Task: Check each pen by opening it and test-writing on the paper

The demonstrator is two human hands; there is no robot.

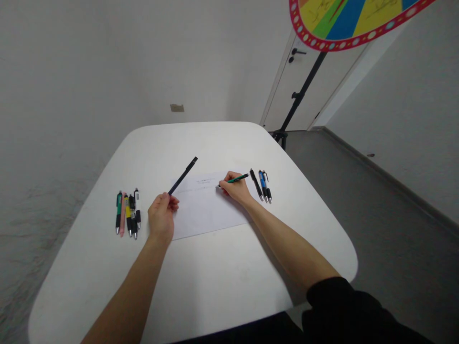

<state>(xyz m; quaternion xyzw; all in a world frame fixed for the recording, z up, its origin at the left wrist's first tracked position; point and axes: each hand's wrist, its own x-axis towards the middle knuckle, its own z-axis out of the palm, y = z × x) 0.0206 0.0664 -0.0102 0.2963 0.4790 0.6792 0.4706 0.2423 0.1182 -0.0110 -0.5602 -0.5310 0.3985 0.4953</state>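
Looking down over a white desk [229, 272] from above two bare hands, reaching in from the near side. In the left hand [163, 217], closed in a narrow pinch around the lower end of a dark pen [183, 174], slanting away and to the right, clip end farthest from the fingers. In the right hand [234, 188], held in a writing grip, a green pen [241, 178] with black parts, pointing down and left at a white sheet of paper [204, 215]; contact between tip and paper too small to confirm. Between the hands and partly beneath the right one, the sheet, lying flat, with faint lines of writing [204, 181] just left of the right hand, too small to read.

Just left of the left hand, a loose row of pens, including a green-and-black pen [119, 212], a pink pen [122, 215], a yellow-and-black pen [128, 215], a white-and-black pen [137, 205] and some darker ones. Just right of the right hand, a second, smaller group: a black pen [256, 184], then a blue pen [263, 185] and another beside it.

On the right arm, a black sleeve [344, 306] near the elbow. Well beyond the right hand, a colourful wheel [344, 24] on a black stand [299, 98], in front of a white door [283, 91]. Straight ahead of the hands, past the desk, a pale wall [107, 71] with a small brown patch [177, 108].
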